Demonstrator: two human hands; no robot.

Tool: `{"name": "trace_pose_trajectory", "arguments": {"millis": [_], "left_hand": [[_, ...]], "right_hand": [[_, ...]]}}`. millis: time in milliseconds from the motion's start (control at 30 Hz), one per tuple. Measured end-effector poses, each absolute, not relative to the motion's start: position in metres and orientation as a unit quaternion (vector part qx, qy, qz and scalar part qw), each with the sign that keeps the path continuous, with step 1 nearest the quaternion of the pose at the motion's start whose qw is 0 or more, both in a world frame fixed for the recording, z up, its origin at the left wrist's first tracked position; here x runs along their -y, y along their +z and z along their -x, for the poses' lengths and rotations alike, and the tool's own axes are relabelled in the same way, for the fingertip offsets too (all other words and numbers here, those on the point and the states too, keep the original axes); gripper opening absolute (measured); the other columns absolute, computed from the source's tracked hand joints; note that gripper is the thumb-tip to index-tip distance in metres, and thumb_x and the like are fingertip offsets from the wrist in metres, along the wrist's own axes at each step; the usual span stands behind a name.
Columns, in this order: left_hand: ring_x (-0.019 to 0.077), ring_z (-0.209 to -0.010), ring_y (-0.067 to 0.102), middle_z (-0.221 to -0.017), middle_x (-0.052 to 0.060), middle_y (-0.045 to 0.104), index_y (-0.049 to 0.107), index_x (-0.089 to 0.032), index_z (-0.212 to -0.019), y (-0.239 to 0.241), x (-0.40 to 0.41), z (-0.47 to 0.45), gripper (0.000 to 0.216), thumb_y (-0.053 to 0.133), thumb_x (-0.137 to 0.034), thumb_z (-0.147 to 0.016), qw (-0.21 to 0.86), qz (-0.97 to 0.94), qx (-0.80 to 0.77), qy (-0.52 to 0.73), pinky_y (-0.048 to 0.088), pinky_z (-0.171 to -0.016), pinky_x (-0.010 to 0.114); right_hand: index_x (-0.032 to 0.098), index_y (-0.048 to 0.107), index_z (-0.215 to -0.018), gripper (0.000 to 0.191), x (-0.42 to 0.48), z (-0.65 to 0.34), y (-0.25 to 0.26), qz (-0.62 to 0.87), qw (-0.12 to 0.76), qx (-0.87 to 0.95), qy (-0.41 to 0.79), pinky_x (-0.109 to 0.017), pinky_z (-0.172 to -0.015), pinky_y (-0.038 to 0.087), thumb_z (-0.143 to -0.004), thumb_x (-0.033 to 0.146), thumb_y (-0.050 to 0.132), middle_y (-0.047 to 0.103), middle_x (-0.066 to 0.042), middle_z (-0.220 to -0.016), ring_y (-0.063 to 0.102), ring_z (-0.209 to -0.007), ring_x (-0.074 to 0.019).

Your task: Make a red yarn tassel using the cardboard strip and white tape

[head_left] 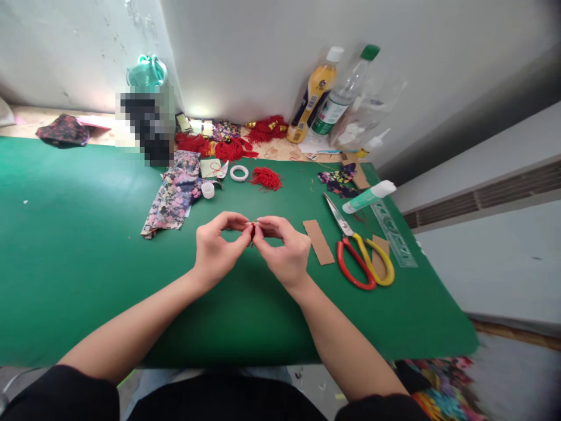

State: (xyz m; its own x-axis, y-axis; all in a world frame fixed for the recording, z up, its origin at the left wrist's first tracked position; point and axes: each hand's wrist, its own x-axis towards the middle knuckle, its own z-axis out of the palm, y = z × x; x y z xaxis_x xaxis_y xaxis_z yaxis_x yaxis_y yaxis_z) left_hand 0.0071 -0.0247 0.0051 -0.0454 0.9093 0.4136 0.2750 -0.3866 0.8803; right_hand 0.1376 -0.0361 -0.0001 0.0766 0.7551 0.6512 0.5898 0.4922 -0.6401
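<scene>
Black sleeves (61, 393) lay closest, on the near side of both hands. The left hand (220, 244) and the right hand (284, 248) met over the green worktop (87, 251), thumbs and forefingers pinched on a small dark red piece (253, 232) between them. Fingertips hid most of it, so its shape could not be told. With so little to grip, a slip of either thumb could have dropped it, and uneven pulling could have twisted it. Just right of the right hand lay a cardboard strip (318, 242), with scissors (346, 230) farther right; a wide sideways sweep might have knocked them. Beyond the hands, a red thread bundle (266, 178) spread loose strands that a dragging finger could have tangled. Floral cloth (173, 193) lay beyond and left of the left hand.
</scene>
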Motion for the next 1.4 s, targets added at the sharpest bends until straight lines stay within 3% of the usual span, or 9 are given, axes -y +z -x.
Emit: {"name": "trace_pose_trajectory", "arguments": {"millis": [333, 867, 1400], "left_hand": [[0.0101, -0.064, 0.07, -0.07, -0.001, 0.072, 0.064, -0.017, -0.078, 0.007, 0.026, -0.008, 0.009, 0.071, -0.017, -0.073, 0.322, -0.609, -0.471, 0.551, 0.057, -0.063, 0.018], [0.0147, -0.062, 0.07, -0.07, 0.003, 0.073, 0.07, -0.016, -0.077, 0.01, 0.016, -0.003, 0.016, 0.076, -0.028, -0.07, 0.481, -0.52, -0.454, 0.541, 0.059, -0.06, 0.025], [0.0134, -0.073, 0.071, -0.081, 0.002, 0.074, 0.069, -0.017, -0.089, 0.003, 0.018, -0.006, 0.012, 0.069, -0.024, -0.078, 0.404, -0.563, -0.456, 0.558, 0.059, -0.07, 0.024]], "right_hand": [[0.02, 0.067, -0.082, 0.008, 0.036, -0.139, 0.005, 0.511, 0.544, 0.633, 0.203, -0.023, -0.062, 0.063, -0.079, 0.015, 0.061, 0.075, 0.0, -0.074, 0.072, -0.06, -0.0125], [0.02, 0.069, -0.079, 0.003, 0.028, -0.149, 0.006, 0.494, 0.549, 0.596, 0.316, -0.026, -0.063, 0.063, -0.077, 0.021, 0.067, 0.075, -0.002, -0.075, 0.073, -0.065, -0.0152], [0.021, 0.069, -0.083, 0.008, 0.03, -0.146, 0.005, 0.483, 0.539, 0.652, 0.226, -0.027, -0.068, 0.062, -0.082, 0.018, 0.061, 0.073, -0.002, -0.083, 0.07, -0.072, -0.014]]}}
